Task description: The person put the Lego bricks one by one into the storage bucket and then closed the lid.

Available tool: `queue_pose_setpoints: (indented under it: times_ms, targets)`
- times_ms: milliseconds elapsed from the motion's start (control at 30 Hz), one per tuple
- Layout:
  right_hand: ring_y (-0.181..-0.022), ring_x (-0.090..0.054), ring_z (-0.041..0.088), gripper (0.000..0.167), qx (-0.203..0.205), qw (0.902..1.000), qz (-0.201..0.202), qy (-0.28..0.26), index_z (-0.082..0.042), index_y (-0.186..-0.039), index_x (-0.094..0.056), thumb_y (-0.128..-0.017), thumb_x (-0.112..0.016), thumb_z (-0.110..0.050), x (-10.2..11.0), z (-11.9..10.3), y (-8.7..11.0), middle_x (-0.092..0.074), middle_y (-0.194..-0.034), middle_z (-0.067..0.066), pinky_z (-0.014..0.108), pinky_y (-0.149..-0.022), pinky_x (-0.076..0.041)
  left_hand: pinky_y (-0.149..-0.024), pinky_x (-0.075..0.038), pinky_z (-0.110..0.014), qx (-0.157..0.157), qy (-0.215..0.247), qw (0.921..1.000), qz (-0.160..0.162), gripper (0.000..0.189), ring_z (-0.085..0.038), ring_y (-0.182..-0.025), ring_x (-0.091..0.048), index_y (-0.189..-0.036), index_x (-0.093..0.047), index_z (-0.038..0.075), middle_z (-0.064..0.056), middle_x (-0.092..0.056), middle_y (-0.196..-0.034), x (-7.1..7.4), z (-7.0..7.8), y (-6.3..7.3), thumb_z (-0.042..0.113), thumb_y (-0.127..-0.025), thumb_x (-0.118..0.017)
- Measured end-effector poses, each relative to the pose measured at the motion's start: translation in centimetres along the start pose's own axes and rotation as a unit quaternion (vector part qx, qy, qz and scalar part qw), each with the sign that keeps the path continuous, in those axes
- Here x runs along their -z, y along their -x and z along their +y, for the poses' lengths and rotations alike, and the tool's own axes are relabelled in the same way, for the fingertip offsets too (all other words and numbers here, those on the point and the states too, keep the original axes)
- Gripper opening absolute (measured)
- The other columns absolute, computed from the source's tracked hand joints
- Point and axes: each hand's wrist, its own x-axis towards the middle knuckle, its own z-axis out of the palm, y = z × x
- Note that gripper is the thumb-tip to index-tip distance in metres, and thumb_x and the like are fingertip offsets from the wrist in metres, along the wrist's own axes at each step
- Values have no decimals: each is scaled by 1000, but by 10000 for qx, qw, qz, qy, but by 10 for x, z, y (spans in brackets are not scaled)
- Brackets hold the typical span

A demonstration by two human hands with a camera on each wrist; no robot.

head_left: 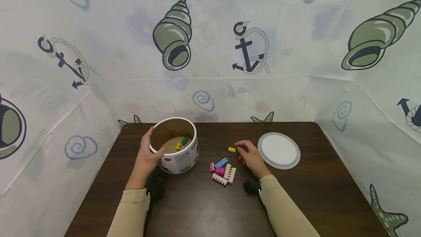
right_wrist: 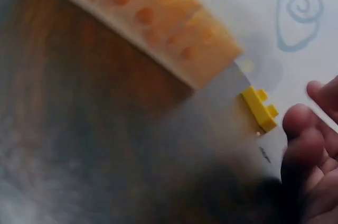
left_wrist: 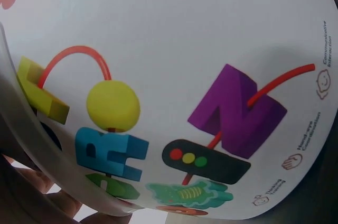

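A round white tub point(head_left: 179, 162) with printed pictures stands left of centre on the table. My left hand point(head_left: 148, 156) grips its near left rim. The left wrist view is mostly filled by the printed tub wall point(left_wrist: 169, 39). Inside the tub lie a green brick point(head_left: 185, 140) and a yellow brick point(head_left: 178, 146). My right hand point(head_left: 251, 157) is just right of another yellow building brick point(head_left: 231, 149). In the right wrist view its fingers point(right_wrist: 303, 145) are loosely bent, apart from that yellow brick point(right_wrist: 259, 109), and hold nothing visible.
Between the hands lies a loose group: a blue brick point(head_left: 221, 162), a magenta brick point(head_left: 219, 171), a pink brick point(head_left: 212, 166), a cream brick point(head_left: 230, 173) and a pale pink brick point(head_left: 219, 179). A white lid point(head_left: 279, 150) lies behind the right hand. Patterned cloth point(head_left: 213, 94) surrounds the dark table point(head_left: 210, 207).
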Motion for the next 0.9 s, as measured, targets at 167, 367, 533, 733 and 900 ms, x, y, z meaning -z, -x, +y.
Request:
queue_pose_setpoints:
  times_ms: [167, 367, 533, 733, 900]
  targets:
    - [-84, -65, 21, 30, 400, 9927, -329, 1090, -20, -138, -73, -109, -68, -21, -5, 1, 2, -60, -134, 3, 28, -75, -58, -125, -31, -71, 39, -11, 10000, -49, 103, -46, -152, -37, -175, -16, 13, -23, -25, -174, 0, -1, 2, 27, -95, -80]
    - [-83, -63, 17, 29, 659, 9828, -447, 1666, -22, -134, -76, -106, -72, -19, -8, 1, 1, -67, -127, -2, 27, -73, -55, -124, -32, -71, 97, 5, 9999, -27, 103, -45, -153, -36, -176, -15, 16, -21, -24, -176, 0, -1, 3, 28, -96, -79]
    - [-84, -58, 16, 27, 601, 9780, -366, 1965, -28, -124, -79, -100, -78, -16, -8, 0, 2, -69, -120, -4, 28, -73, -50, -125, -31, -71, 80, 104, 9999, -23, 102, -45, -154, -35, -176, -15, 14, -21, -23, -176, -2, -2, 2, 25, -97, -79]
    - [-84, -58, 16, 34, 693, 9708, -562, 2225, -28, -129, -79, -98, -80, -14, -7, 0, 0, -66, -113, -6, 29, -74, -51, -125, -31, -71, 100, 151, 9998, -31, 102, -46, -155, -34, -176, -15, 16, -21, -22, -176, -3, 1, 0, 26, -98, -79]
    - [-83, -57, 15, 29, 642, 9654, -647, 2444, -31, -123, -81, -98, -80, -16, -9, -4, 0, -63, -104, -6, 29, -73, -50, -125, -30, -72, 113, 145, 9998, -14, 102, -46, -155, -34, -176, -14, 16, -21, -22, -177, -2, 2, 1, 27, -98, -78]
